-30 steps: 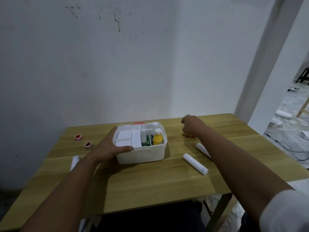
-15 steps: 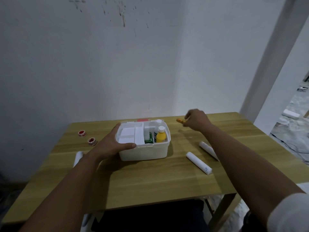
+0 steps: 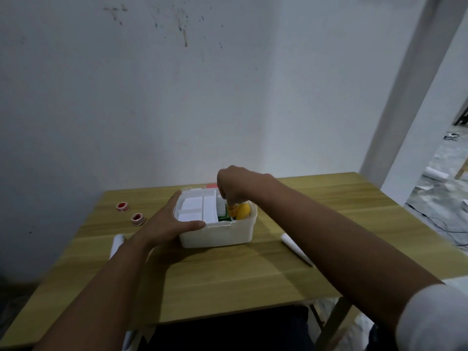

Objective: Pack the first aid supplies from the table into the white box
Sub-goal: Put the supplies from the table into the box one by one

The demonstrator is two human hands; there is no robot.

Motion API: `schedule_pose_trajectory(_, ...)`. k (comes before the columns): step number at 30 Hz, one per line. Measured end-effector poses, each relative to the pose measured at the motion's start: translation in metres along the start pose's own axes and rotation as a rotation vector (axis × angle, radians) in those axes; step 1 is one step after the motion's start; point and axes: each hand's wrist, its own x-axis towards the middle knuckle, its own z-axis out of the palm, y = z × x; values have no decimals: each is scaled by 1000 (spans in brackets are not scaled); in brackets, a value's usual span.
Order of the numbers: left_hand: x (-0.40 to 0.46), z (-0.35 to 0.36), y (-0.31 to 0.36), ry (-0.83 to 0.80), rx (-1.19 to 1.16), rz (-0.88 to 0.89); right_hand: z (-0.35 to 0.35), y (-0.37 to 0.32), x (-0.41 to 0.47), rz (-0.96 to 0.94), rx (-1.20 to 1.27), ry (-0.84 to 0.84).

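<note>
The white box [image 3: 217, 235] stands open in the middle of the wooden table [image 3: 228, 279]. My left hand [image 3: 167, 224] rests flat against its left side, thumb along the front rim. Above the box's right compartment, my right hand [image 3: 234, 184] pinches a small orange item [image 3: 231, 207] and lowers it beside a yellow bottle [image 3: 243, 211]. White packs [image 3: 195, 209] fill the left compartments, and something green [image 3: 224, 219] shows by the bottle. Two red tape rolls [image 3: 122, 207] [image 3: 138, 219] lie to the left. A white bandage roll [image 3: 295, 247] lies right of the box, partly under my forearm.
Another white roll [image 3: 117, 245] lies left of my left forearm near the front. A red thing [image 3: 211, 186] peeks out behind the box. The wall is close behind the table; a white pillar [image 3: 405, 102] and a cluttered floor are at the right.
My right hand lifted the small orange item from the table right of the box and carried it left, over the box. My left hand stayed on the box.
</note>
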Motion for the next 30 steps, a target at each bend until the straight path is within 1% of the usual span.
schedule_pose_trajectory(2,-1,0,2,1,6,-2,10,-8,2,23,-58,-11)
schedule_pose_trajectory(5,0,-3,0,-11,19,-21,14,-15,6,38,-141,16)
schedule_pose_trajectory(8,-1,-5,-1,-10,28,-27,12,-18,6,36,-197,-57)
schedule_pose_trajectory(10,0,-4,-1,-12,19,-11,15,-18,8,33,-213,-113)
schedule_pose_trajectory(17,-2,0,3,6,-2,5,32,-9,7,-70,-245,-102)
schedule_pose_trajectory(21,-3,-4,2,-10,-5,-14,26,-2,3,-115,-191,-105)
schedule_pose_trajectory(23,-3,-5,2,-16,-2,-32,17,3,-2,-112,-110,-51)
schedule_pose_trajectory(25,-2,-7,2,-25,8,-52,6,15,-8,-72,41,79)
schedule_pose_trajectory(27,-1,-9,5,-46,-8,-51,-4,32,-16,16,179,218)
schedule_pose_trajectory(28,-1,-9,8,-59,-19,-47,-6,42,-20,73,226,257)
schedule_pose_trajectory(30,-2,-10,12,-73,-26,-45,-5,67,-27,202,246,238)
